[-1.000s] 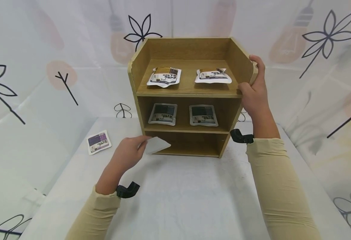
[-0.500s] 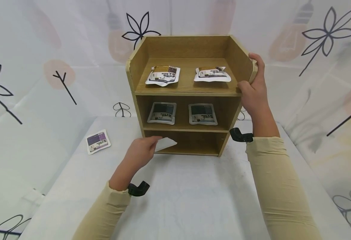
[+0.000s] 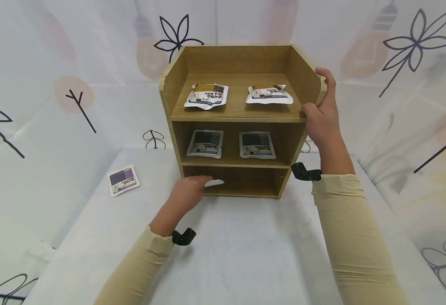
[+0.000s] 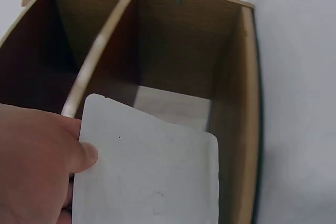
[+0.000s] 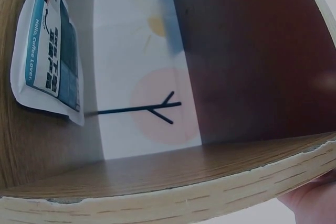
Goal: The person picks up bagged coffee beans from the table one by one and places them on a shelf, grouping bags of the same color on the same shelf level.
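My left hand [image 3: 186, 195] pinches a flat white coffee packet [image 4: 149, 166] by one edge, thumb on its blank face. The packet reaches into the mouth of the bottom compartment of a wooden shelf unit [image 3: 238, 120]; in the head view only a thin white strip of it shows past the fingers. My right hand [image 3: 323, 118] grips the front edge of the unit's upper right side panel, thumb inside and fingers outside. Two green-labelled packets [image 3: 205, 144] lie in the middle compartment. On the top shelf are two brown-and-white packets [image 3: 206, 95].
A purple-labelled packet [image 3: 124, 180] lies on the white table [image 3: 242, 245] left of the unit. Behind stands a white cloth backdrop [image 3: 105, 55] with printed leaves. A divider [image 4: 100, 45] borders the bottom compartment in the left wrist view.
My left hand has moved right and toward the unit, carrying the white packet into the bottom compartment's opening, and the packet has tilted flatter. The right hand keeps its grip.
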The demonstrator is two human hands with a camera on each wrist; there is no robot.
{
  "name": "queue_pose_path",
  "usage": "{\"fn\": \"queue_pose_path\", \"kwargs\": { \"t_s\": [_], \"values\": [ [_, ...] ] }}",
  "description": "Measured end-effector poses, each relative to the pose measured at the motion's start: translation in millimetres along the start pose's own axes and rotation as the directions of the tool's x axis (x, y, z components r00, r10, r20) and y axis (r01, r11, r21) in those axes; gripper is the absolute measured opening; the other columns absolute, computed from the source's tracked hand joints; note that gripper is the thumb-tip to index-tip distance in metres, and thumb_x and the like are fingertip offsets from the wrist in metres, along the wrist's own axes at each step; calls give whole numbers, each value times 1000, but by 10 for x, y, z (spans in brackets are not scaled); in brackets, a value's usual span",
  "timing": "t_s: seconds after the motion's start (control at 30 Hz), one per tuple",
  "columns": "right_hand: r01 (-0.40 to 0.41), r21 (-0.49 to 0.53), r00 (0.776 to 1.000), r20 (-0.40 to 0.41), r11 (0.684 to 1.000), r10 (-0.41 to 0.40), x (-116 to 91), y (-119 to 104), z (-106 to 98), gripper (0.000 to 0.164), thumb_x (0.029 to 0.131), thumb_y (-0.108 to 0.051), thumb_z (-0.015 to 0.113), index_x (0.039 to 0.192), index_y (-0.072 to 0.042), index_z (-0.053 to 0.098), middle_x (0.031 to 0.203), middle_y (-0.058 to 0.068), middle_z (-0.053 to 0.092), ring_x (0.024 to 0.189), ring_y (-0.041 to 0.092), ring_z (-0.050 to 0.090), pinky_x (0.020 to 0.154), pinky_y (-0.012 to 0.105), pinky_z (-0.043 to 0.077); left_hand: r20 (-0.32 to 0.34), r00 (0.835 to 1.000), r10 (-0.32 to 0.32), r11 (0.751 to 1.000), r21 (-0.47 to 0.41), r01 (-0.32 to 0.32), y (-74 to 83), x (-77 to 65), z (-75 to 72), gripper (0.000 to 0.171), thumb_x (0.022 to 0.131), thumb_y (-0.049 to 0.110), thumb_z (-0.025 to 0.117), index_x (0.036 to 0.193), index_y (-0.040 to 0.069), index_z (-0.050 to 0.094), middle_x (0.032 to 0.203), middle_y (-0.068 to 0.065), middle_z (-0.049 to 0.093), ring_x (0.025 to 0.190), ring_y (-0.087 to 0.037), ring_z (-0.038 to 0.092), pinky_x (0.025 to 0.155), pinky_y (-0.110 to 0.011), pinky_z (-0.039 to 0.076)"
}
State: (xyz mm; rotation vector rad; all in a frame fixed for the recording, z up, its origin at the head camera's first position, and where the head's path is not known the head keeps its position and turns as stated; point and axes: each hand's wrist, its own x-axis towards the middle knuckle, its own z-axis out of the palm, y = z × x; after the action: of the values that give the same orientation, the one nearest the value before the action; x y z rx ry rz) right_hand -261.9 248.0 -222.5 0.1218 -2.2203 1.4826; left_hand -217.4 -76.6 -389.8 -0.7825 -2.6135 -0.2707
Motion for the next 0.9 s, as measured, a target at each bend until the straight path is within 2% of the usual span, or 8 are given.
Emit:
{"fn": "queue_pose_path", "kwargs": {
  "t_s": [0.2, 0.47, 0.6, 0.77, 0.9],
  "values": [
    [1, 5, 1000, 3, 1000, -1, -5, -2, 3, 72, 89, -5, 34, 141, -52, 21, 140, -3, 35, 121, 14, 38, 99, 37, 35, 80, 997, 8, 1000, 12, -9, 16, -33, 82, 29, 87, -1, 63, 111, 14, 72, 103, 0, 75, 82, -16, 72, 67, -31, 58],
    [7, 7, 1000, -6, 1000, -7, 1, -15, 0, 71, 89, -5, 35, 141, -51, 22, 138, -5, 36, 119, 13, 39, 96, 35, 35, 145, 989, 17, 1000, 3, -17, 8, -34, 184, 29, 89, -1, 60, 109, 16, 73, 101, 1, 75, 87, -17, 72, 66, -34, 58],
    [5, -2, 1000, -7, 1000, -5, 2, -17, -1, 70, 89, -6, 35, 142, -51, 22, 140, -4, 35, 120, 13, 39, 98, 36, 36, 202, 979, 15, 1000, -12, -13, -17, -32, 264, 23, 91, 5, 61, 105, 17, 74, 100, 2, 75, 87, -17, 71, 68, -34, 58],
    [11, 4, 1000, -4, 1000, -11, 3, -16, -3, 71, 89, -5, 35, 141, -51, 22, 139, -5, 36, 120, 13, 39, 97, 35, 36, 280, 960, -14, 1000, -13, 18, -54, -6, 363, 20, 93, 9, 61, 106, 16, 75, 104, 2, 75, 93, -17, 71, 77, -33, 58],
    [10, 17, 1000, -1, 1000, -10, 9, 2, -6, 72, 88, -5, 35, 141, -52, 22, 136, -6, 36, 118, 13, 39, 95, 34, 36, 315, 949, -20, 999, -21, 28, -89, 21, 412, 21, 93, 8, 60, 105, 16, 76, 105, 2, 75, 95, -17, 70, 80, -34, 58]
  ]
}}
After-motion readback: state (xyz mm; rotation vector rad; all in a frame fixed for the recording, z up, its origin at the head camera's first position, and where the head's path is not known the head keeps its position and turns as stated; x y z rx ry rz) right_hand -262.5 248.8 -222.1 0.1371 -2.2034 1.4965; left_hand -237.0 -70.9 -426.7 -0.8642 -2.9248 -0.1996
